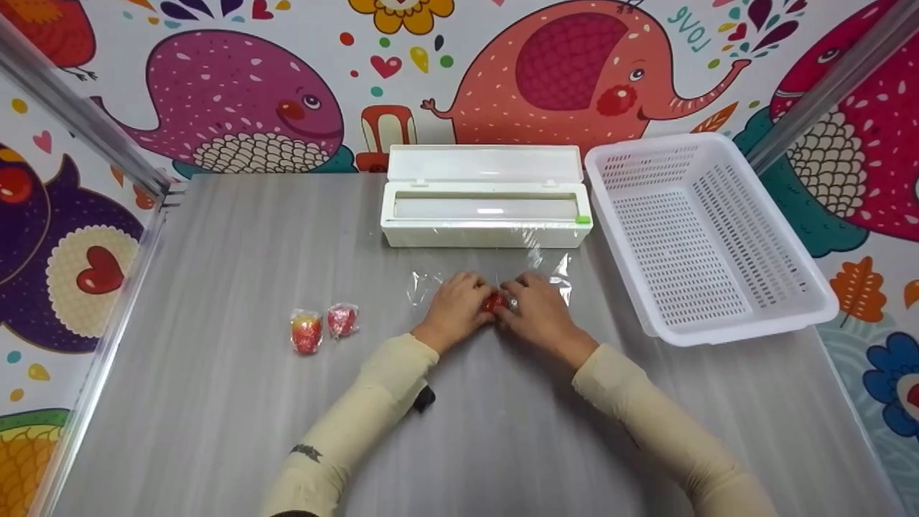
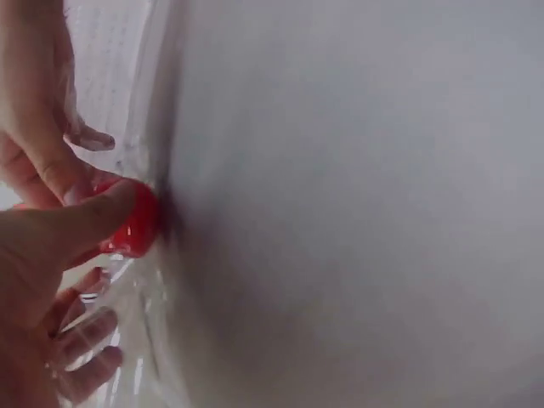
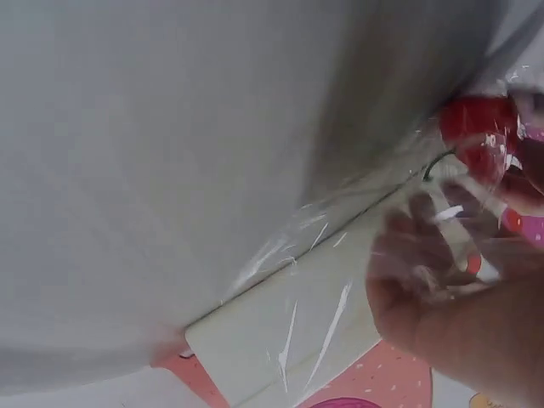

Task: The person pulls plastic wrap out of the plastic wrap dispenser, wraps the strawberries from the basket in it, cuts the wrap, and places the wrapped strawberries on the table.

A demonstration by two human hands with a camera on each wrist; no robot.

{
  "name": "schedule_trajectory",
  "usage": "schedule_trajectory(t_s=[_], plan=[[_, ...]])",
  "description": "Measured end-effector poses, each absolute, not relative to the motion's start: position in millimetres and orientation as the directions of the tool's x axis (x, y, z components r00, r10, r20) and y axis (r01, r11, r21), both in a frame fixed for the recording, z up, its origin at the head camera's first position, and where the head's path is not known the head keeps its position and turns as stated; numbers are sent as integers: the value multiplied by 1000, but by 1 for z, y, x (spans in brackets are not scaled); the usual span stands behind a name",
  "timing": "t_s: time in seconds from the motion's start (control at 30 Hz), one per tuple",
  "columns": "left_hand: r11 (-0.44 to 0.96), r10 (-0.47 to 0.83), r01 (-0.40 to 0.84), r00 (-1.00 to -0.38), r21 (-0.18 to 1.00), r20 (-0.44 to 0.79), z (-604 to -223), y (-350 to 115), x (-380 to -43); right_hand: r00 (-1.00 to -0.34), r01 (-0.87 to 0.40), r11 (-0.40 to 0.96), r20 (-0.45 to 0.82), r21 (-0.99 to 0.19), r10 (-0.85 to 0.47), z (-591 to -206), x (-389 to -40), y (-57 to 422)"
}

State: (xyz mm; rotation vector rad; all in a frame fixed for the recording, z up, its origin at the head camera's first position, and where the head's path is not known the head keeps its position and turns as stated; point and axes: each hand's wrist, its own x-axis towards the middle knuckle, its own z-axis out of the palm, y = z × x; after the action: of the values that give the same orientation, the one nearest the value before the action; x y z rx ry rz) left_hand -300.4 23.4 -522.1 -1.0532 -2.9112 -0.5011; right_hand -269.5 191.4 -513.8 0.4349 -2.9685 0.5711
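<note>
A glossy red fruit (image 1: pixel 494 302), round and partly hidden by fingers, lies between the two hands, with clear cling film (image 3: pixel 319 246) around and under it. My left hand (image 1: pixel 455 304) grips the fruit; in the left wrist view its thumb lies across the red skin, and the other fingers show through film. From the other side my right hand (image 1: pixel 540 316) holds it too, the thumb against the fruit and the fingers bent and blurred among the film in the right wrist view. Behind both hands stands a white film dispenser (image 1: pixel 488 233), its lid raised, film drawn out toward me.
Left of the hands lie a red-yellow fruit (image 1: pixel 306 332) and a smaller red-pink fruit (image 1: pixel 342 320), each wrapped in clear film. A white perforated basket (image 1: pixel 747 332) stands at the right of the grey table (image 1: pixel 237 431). A patterned wall runs along the back.
</note>
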Motion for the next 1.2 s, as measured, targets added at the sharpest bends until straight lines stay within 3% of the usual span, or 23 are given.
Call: schedule_trajectory(t_s=[0.13,0.27,0.53,0.67,0.83,1.07,1.2], plan=[[725,618,579,-786,372,18,-516,23,-314,-916,-377,896,238,-236,-323,-517,-270,190],[729,601,548,-800,411,2,-512,23,-319,-897,-400,899,277,-176,-345,-520,-273,189],[765,590,597,-800,243,108,-513,31,-314,-940,-326,893,205,-311,-272,-516,-289,194],[766,578,605,-796,216,179,-518,32,-317,-947,-318,887,143,-333,-286,-513,-297,196],[768,515,551,-835,328,196,-520,29,-327,-943,-332,889,109,-314,-314,-512,-302,196],[737,462,405,-886,541,34,-519,29,-350,-941,-329,931,135,-157,-310,-518,-309,193],[767,475,419,-880,485,10,-518,34,-354,-939,-315,936,190,-154,-285,-523,-316,195]])
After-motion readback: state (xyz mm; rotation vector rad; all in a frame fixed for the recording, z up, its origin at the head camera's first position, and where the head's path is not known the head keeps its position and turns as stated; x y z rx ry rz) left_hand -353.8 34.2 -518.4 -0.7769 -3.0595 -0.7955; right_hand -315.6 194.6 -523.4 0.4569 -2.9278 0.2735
